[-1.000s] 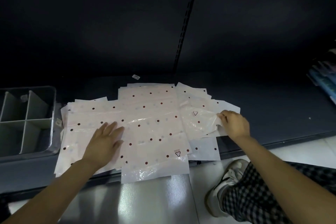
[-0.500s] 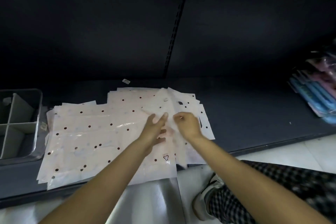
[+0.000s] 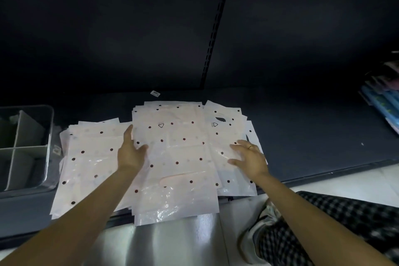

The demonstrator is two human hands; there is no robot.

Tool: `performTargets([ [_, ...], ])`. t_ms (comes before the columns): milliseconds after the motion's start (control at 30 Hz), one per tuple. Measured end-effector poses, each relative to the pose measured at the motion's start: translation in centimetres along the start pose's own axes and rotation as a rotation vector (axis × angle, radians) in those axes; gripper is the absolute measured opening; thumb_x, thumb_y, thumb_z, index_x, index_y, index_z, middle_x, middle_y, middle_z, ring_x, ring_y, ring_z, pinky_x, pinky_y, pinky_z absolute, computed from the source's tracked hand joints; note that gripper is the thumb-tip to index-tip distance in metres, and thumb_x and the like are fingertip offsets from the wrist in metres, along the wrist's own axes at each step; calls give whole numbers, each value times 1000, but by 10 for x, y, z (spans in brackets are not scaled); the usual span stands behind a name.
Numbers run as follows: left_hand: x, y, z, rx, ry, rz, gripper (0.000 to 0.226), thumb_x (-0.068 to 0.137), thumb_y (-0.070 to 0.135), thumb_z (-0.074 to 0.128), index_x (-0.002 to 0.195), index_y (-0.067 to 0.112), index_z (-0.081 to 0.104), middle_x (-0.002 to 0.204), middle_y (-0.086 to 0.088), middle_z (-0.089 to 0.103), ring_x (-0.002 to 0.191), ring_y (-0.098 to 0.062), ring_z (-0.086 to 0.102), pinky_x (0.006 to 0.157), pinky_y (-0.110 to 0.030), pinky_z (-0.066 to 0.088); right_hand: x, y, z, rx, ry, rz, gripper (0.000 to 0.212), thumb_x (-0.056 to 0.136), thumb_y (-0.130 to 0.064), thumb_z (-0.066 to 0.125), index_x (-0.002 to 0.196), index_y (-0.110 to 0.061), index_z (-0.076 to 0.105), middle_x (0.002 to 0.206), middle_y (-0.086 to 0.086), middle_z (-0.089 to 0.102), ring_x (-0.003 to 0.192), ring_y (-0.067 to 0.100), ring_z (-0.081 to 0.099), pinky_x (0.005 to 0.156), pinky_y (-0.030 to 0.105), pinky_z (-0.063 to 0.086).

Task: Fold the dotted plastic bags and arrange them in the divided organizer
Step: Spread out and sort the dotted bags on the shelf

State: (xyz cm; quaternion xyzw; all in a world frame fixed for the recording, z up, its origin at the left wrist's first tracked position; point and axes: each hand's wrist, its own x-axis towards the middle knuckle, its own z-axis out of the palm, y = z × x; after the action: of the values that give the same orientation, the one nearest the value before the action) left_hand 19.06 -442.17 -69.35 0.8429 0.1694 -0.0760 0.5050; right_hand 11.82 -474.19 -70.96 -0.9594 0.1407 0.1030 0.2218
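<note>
A loose pile of white plastic bags with dark red dots (image 3: 177,157) lies spread over the dark shelf. The top bag in the middle lies flat with its handle cut-out toward me. My left hand (image 3: 130,153) rests on the pile at that bag's left edge, fingers straight and pointing away. My right hand (image 3: 248,157), with a ring, lies flat with spread fingers on the bags at the right side. The grey divided organizer (image 3: 48,136) stands at the far left of the shelf, partly cut off by the frame edge.
The dark shelf (image 3: 313,136) runs right of the pile, its front edge close to me. Blue and pink packets (image 3: 384,103) lie at the far right. A small white label (image 3: 155,93) sits behind the pile. My knee and shoe (image 3: 269,222) are at the lower right.
A bag from the right was folded over onto the middle of the pile. Both hands met at the centre, then spread apart to its left and right edges.
</note>
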Motion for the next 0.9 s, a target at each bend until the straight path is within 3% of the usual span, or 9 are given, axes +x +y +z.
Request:
performTargets([
  [100,-10,-2,5,158,85,116,67,91,10,59,147,18,24,146,-15,30,127,-35,39,100,-44,39,3,2,0,47,153,17,20,85,-27,67,102,-17,70,119,-5,57,114,18,46,92,27,37],
  [167,-20,-8,6,350,104,368,60,91,15,59,145,14,32,150,-13,26,137,-33,26,108,-46,34,5,3,-4,46,179,48,17,89,-26,62,92,-12,70,109,-1,60,106,21,49,84,28,40],
  [233,-28,-19,9,570,-79,603,52,94,25,53,143,16,38,154,-9,25,143,-29,17,117,-41,19,6,7,-11,20,190,35,23,94,-25,55,92,-8,69,104,5,62,99,25,52,76,31,44],
  [333,-35,-32,16,803,-421,566,54,99,44,36,149,27,24,159,2,5,147,-18,1,119,-30,4,9,14,-33,-38,231,57,30,98,-27,45,93,-6,66,96,10,63,90,31,57,61,31,41],
  [433,-36,-27,20,796,-473,510,57,98,48,34,149,25,22,159,2,4,146,-17,0,118,-29,2,15,13,-59,-76,321,133,33,98,-30,43,82,-7,61,81,13,63,75,32,59,54,29,35],
  [600,-53,2,30,419,-501,477,46,95,42,48,138,25,45,149,6,37,138,-10,28,108,-20,23,15,-31,-76,279,428,273,31,98,-27,44,98,-7,67,91,18,67,86,35,61,66,32,44],
  [667,-63,23,37,95,-552,280,48,91,45,53,135,25,48,142,6,46,128,-8,41,102,-19,29,7,-64,-63,412,398,252,28,96,-22,47,92,-7,70,87,15,68,82,34,61,70,33,47],
  [800,-71,56,40,-620,-698,-349,55,82,56,53,119,16,50,118,-6,62,105,-18,61,92,-30,48,-28,-131,-23,651,254,110,30,96,-18,49,75,-7,66,77,2,64,71,16,54,68,28,42],
  [900,-63,58,27,-924,-691,-483,50,79,45,61,113,7,59,97,-9,71,82,-19,70,69,-31,58,-49,-155,-2,686,98,-29,38,97,-33,47,67,-12,58,62,6,55,61,17,48,65,31,42],
])
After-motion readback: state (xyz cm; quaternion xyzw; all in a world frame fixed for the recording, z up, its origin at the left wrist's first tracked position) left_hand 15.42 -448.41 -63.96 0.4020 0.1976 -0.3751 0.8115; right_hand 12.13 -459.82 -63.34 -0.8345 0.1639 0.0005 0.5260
